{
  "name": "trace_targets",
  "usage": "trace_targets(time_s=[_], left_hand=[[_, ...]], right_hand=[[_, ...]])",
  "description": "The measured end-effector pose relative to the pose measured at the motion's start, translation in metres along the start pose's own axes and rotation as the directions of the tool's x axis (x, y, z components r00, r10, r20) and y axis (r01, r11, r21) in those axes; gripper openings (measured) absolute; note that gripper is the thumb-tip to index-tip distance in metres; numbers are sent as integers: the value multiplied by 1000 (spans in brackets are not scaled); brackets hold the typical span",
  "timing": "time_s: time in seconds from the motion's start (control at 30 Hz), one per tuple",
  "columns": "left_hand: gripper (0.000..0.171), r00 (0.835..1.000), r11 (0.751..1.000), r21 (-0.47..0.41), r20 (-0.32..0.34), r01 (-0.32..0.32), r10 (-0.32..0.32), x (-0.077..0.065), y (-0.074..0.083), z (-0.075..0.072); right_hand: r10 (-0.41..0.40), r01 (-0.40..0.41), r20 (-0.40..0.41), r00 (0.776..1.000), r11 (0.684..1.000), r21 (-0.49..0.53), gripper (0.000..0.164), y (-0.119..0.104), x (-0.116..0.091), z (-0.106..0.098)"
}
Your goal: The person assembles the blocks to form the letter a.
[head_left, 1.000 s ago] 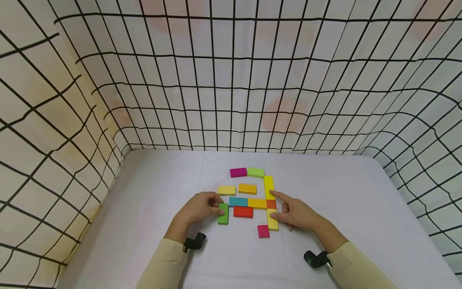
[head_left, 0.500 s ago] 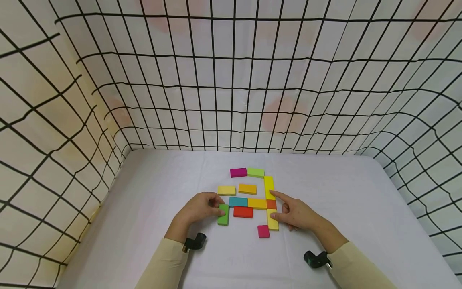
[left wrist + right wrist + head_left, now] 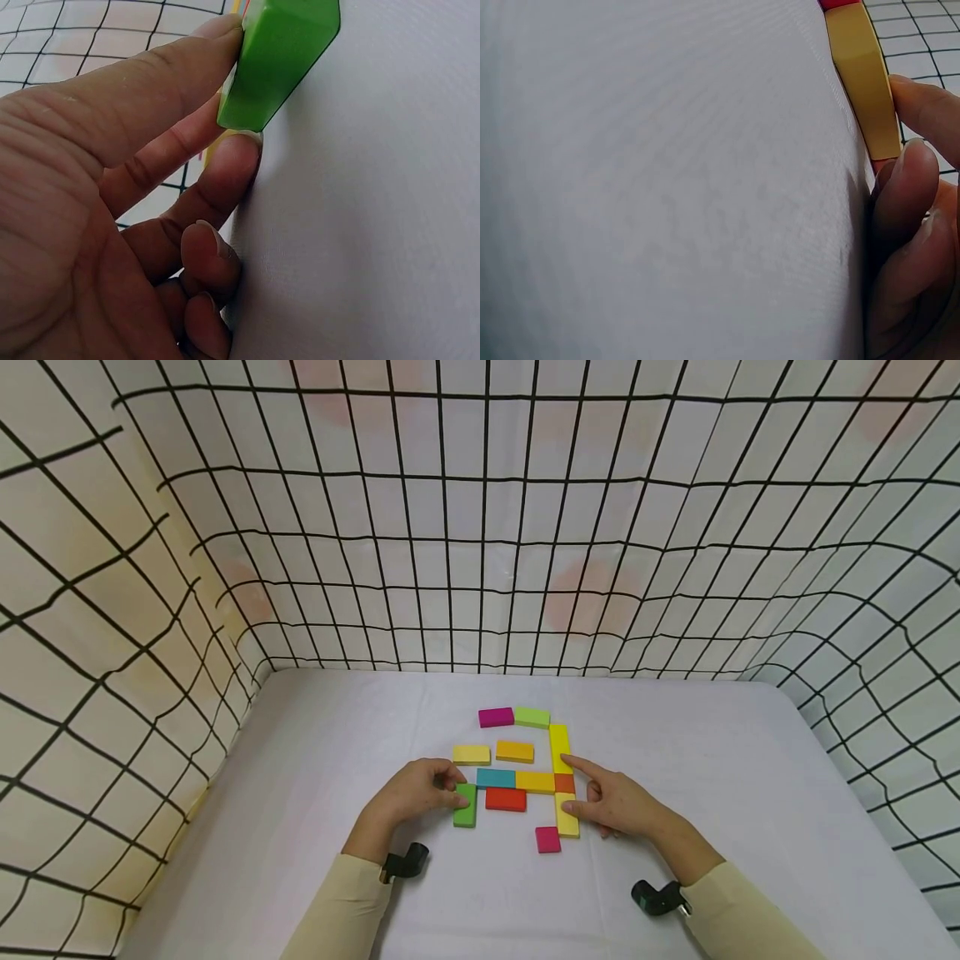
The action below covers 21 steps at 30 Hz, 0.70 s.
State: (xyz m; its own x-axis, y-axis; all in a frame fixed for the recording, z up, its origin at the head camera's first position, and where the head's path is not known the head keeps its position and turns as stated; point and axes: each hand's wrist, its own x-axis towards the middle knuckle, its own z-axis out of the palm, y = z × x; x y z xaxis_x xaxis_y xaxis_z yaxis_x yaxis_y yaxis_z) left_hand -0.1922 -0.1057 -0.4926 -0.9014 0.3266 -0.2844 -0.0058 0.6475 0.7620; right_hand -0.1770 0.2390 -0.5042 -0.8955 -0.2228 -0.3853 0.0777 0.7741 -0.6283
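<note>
Fingers (image 3: 225,172) of my left hand (image 3: 412,789) in pinch on green block (image 3: 464,815); of my right hand (image 3: 624,806), apart on two yellow blocks (image 3: 558,742).

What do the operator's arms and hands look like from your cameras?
The left sleeve and right sleeve are plain beige and long. Each wrist carries a small black device with a rounded end, left and right. The left hand and right hand wear no gloves.
</note>
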Motion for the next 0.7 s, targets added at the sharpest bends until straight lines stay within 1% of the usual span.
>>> trace_targets(time_s=[0.23, 0.7], left_hand=[[21, 1000, 1000, 13, -3, 7, -7, 1, 0, 0], [20, 1000, 1000, 4, -5, 19, -19, 1, 1, 1]], right_hand=[[12, -12, -9, 1000, 1000, -6, 87, -1, 0, 0], [-11, 11, -5, 1000, 1000, -8, 84, 1, -1, 0]])
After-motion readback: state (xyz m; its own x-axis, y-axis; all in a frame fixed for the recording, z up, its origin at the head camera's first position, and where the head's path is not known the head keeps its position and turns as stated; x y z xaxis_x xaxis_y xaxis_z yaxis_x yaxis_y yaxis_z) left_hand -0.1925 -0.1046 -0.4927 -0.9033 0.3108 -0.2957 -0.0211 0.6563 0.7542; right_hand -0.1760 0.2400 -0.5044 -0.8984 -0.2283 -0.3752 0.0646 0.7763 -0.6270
